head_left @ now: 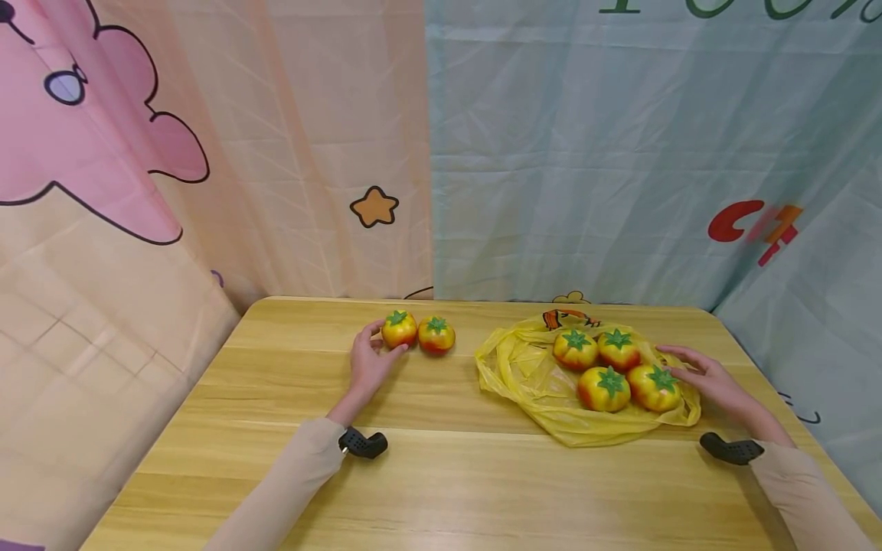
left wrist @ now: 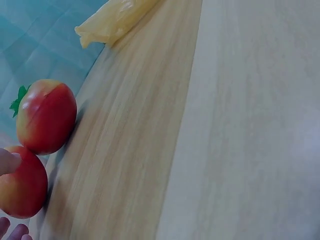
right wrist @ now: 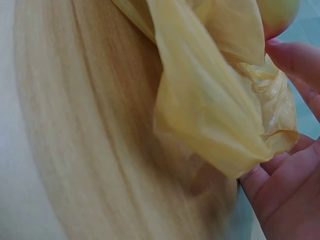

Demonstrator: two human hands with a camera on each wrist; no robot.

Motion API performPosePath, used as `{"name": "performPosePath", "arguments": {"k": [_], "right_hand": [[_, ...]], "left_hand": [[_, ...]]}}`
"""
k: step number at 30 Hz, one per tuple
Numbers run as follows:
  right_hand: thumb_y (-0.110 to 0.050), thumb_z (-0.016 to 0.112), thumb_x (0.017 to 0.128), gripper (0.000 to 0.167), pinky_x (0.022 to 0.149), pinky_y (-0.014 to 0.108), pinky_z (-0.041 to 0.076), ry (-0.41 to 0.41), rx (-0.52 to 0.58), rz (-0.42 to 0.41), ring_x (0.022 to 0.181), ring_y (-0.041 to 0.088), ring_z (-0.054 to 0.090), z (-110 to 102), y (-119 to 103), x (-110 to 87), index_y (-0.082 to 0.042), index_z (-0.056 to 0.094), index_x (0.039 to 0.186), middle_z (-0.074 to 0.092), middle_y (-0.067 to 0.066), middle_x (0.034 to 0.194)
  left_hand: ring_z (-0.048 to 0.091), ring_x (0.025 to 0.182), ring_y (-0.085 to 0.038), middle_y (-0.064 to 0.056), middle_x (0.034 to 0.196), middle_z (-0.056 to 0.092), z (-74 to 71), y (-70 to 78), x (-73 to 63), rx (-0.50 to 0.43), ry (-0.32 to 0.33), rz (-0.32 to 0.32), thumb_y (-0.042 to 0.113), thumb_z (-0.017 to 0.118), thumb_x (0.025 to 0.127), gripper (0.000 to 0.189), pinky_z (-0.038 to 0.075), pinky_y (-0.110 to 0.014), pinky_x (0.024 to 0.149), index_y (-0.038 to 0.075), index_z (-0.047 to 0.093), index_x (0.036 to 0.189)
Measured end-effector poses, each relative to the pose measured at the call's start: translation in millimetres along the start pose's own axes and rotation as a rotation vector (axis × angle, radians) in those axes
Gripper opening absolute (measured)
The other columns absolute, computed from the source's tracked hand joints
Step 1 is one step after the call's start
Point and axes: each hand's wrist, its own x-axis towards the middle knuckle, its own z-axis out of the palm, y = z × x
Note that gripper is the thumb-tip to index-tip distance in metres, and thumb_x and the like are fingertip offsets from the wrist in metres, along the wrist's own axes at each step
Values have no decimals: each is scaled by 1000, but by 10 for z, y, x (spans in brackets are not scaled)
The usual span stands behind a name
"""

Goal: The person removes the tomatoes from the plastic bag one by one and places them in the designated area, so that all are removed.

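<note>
Two yellow-and-red tomatoes with green star-shaped tops stand side by side left of centre in the head view. My left hand (head_left: 370,366) holds the left tomato (head_left: 399,330), thumb on its near side and fingers on its far left; the other tomato (head_left: 436,337) sits just right of it. In the left wrist view, my thumb (left wrist: 9,161) lies on the held tomato (left wrist: 24,187). Several more tomatoes (head_left: 603,389) rest on a spread yellow plastic bag (head_left: 524,375). At the bag's right edge, my right hand (head_left: 717,383) has its fingers loosely extended beside the nearest tomato (head_left: 653,388).
The wooden table (head_left: 448,490) reaches back to a printed curtain (head_left: 524,153). Black wrist devices (head_left: 364,443) are worn on both arms. In the right wrist view, a loose fold of the bag (right wrist: 210,110) hangs in front of the hand.
</note>
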Motion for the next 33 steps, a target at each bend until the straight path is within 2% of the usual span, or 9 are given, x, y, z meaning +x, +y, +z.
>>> {"name": "performPosePath", "arguments": {"k": [8, 15, 17, 25, 33], "right_hand": [[-12, 48, 100, 39, 80, 0, 34, -6, -33, 45, 107, -27, 38, 6, -16, -6, -5, 48, 139, 41, -40, 120], [-15, 49, 100, 41, 79, 1, 34, -9, -35, 54, 107, -29, 34, 0, -25, -16, -9, 47, 141, 41, -38, 121], [-14, 49, 100, 41, 79, 0, 33, -8, -39, 55, 107, -29, 34, 1, -27, -14, -6, 46, 140, 39, -40, 120], [-14, 49, 100, 42, 79, 1, 35, -11, -45, 58, 106, -27, 37, 3, -26, -16, -1, 45, 140, 39, -42, 119], [-13, 49, 100, 40, 79, 0, 33, -1, -49, 40, 107, -28, 36, 13, -31, -6, -2, 46, 139, 40, -41, 120]], "left_hand": [[51, 114, -36, -19, 134, 50, -22, 66, -86, -2, 29, 55, 15, 80, 77, 64, 42, -47, 100, 3, 51, 133], [50, 115, -37, -19, 131, 50, 29, 193, -183, -41, 99, 145, 13, 81, 76, 61, 40, -50, 100, 3, 53, 130], [49, 115, -38, -20, 130, 50, 53, 243, -220, -69, 102, 160, 13, 81, 76, 61, 39, -52, 100, 2, 53, 129], [48, 115, -37, -22, 127, 50, 198, 403, -346, -150, 69, 195, 10, 80, 76, 60, 39, -51, 102, 2, 53, 129], [49, 113, -40, -22, 127, 52, 427, 512, -455, -171, 24, 240, 11, 80, 76, 60, 40, -55, 100, 0, 53, 128]]}}
